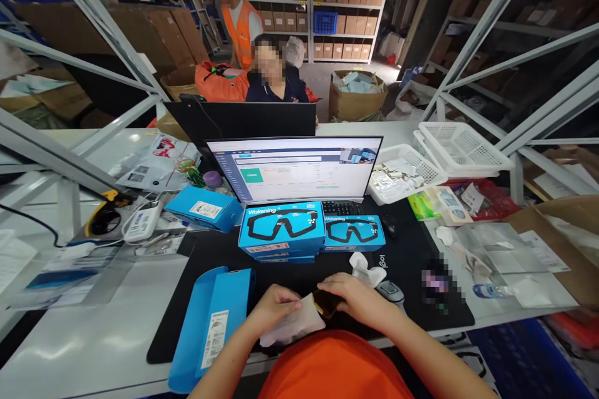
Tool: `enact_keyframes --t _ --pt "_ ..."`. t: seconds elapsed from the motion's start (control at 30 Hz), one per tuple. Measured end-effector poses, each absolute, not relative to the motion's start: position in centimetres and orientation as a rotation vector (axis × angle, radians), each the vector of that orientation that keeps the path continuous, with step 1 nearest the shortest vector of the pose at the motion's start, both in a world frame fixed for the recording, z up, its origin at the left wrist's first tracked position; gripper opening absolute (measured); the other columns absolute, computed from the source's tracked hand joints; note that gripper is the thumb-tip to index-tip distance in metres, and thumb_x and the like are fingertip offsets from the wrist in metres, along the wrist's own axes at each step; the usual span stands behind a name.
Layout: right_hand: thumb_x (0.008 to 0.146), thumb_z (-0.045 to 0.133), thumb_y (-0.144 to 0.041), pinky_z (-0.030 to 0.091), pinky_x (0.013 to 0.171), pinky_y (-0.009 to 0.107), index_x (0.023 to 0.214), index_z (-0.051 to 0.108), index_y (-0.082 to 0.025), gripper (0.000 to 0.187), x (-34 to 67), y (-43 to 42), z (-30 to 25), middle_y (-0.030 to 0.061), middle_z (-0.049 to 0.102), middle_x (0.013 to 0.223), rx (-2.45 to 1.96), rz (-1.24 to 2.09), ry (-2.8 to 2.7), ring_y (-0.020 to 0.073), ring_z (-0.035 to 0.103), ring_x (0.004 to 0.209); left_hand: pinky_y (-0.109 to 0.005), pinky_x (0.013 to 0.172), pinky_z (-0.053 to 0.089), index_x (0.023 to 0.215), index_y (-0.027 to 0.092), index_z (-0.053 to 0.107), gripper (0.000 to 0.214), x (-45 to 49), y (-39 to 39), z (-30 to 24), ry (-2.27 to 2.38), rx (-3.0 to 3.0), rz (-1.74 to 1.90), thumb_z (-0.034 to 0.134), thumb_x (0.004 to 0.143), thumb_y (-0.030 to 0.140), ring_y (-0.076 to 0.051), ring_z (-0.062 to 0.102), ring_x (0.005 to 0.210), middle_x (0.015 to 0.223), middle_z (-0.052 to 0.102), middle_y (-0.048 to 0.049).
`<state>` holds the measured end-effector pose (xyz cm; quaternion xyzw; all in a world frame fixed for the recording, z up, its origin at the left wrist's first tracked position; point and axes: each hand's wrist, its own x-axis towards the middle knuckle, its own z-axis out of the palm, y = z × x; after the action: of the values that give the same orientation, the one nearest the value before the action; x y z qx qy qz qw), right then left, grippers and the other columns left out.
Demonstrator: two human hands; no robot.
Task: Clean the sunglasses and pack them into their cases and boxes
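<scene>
My left hand (275, 307) pinches a white cloth or pouch (294, 326) low over the black desk mat (196, 299). My right hand (356, 298) is closed on a dark piece of eyewear (326, 303) that meets the cloth between both hands. An opened blue box (213, 324) lies flat to the left of my hands. Just beyond them stands a stack of blue Wakening goggle boxes (281, 229), with another one (354, 232) beside it. A crumpled white tissue (367, 270) lies by my right hand.
A monitor (294, 168) stands behind the boxes, a keyboard under it. A loose blue box (203, 208), a handheld scanner (107, 215) and papers lie at the left. White baskets (461, 148) sit at the right. A seated person (276, 78) faces me, another person in an orange vest (241, 22) behind.
</scene>
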<state>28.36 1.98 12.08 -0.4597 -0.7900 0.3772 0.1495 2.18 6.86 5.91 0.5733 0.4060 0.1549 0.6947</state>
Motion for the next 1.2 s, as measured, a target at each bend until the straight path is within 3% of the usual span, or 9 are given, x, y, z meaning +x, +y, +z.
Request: enact_keyframes --t 0.17,0.33,0.57,0.73,0.87,1.0,1.2 --pt "0.090 0.045 -0.004 0.049 0.097 0.033 0.135 0.062 -0.029 0.055 27.9 3.5 14.8 0.0058 0.066 0.131 -1.295 0.922 -2.444 0.0235 0.060 0.120 -0.034 0.077 0.052 0.084 0.016 0.082 0.034 2.7 7.0 7.5 0.871 1.183 0.433 0.078 0.073 0.048 -0.028 0.071 0.085 0.091 0.080 -0.0108" --pt "0.091 0.044 -0.004 0.049 0.093 0.030 0.136 0.060 -0.029 0.054 27.3 3.7 15.3 0.0055 0.068 0.127 -1.316 0.852 -2.491 0.0219 0.061 0.115 -0.030 0.070 0.049 0.085 0.016 0.082 0.035 2.4 6.3 7.4 0.926 1.121 0.509 0.079 0.071 0.048 -0.022 0.068 0.074 0.084 0.079 -0.0099" --pt "0.084 0.046 0.001 0.050 0.090 0.029 0.135 0.060 -0.028 0.060 26.9 3.6 16.2 0.0060 0.068 0.126 -1.334 0.859 -2.538 0.0232 0.062 0.115 -0.025 0.061 0.044 0.070 0.015 0.078 0.033 2.8 5.5 7.0 0.965 1.033 0.564 0.087 0.061 0.046 -0.015 0.061 0.060 0.066 0.074 -0.0054" --pt "0.089 0.049 -0.003 0.049 0.087 0.027 0.125 0.067 -0.025 0.045 26.5 3.0 17.6 0.0068 0.071 0.116 -1.329 0.819 -2.590 0.0227 0.064 0.108 -0.025 0.060 0.043 0.066 0.014 0.079 0.032 3.8 5.0 7.7 0.989 1.015 0.594 0.087 0.059 0.044 -0.015 0.059 0.058 0.063 0.073 -0.0064" --pt "0.090 0.050 -0.005 0.050 0.092 0.029 0.125 0.066 -0.022 0.043 25.8 2.3 18.1 0.0095 0.067 0.126 -1.343 0.804 -2.585 0.0248 0.062 0.115 -0.027 0.062 0.045 0.064 0.014 0.079 0.033 4.5 4.4 8.2 1.010 0.997 0.641 0.089 0.055 0.043 -0.016 0.060 0.060 0.065 0.074 -0.0078" --pt "0.084 0.049 0.000 0.044 0.108 0.035 0.140 0.056 -0.017 0.059 25.4 2.2 18.4 0.0139 0.056 0.144 -1.393 0.897 -2.447 0.0252 0.054 0.130 -0.027 0.065 0.047 0.066 0.015 0.077 0.037 4.8 4.3 8.4 1.053 0.957 0.743 0.087 0.057 0.050 -0.017 0.061 0.064 0.067 0.074 -0.0063" --pt "0.082 0.048 0.000 0.033 0.120 0.044 0.153 0.037 -0.028 0.077 26.3 1.2 18.0 0.0061 0.040 0.158 -1.331 1.158 -2.042 0.0222 0.040 0.144 -0.026 0.066 0.048 0.069 0.016 0.074 0.039 4.7 3.6 9.1 1.102 0.899 0.889 0.084 0.063 0.052 -0.018 0.062 0.068 0.072 0.073 -0.0055"
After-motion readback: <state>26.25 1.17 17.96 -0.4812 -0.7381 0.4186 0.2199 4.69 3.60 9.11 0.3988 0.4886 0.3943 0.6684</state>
